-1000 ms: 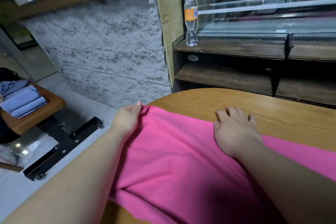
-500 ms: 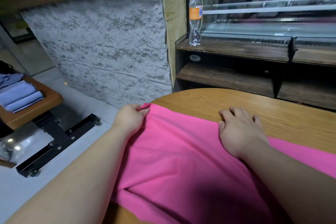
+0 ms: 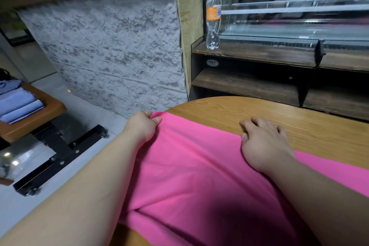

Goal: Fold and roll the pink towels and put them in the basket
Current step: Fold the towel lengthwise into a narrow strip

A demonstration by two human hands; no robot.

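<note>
Left hand [image 3: 142,126] has closed on the far corner of the pink towel [image 3: 199,166] on the table [image 3: 279,110]; right hand [image 3: 263,142] lies flat on it. Soft, limp cloth, probably best taken by corners.

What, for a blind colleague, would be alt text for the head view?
A person's left hand pinches the far corner of a pink towel spread on a wooden table; the right hand lies flat across its far edge. A plastic bottle stands on the shelf behind.
</note>
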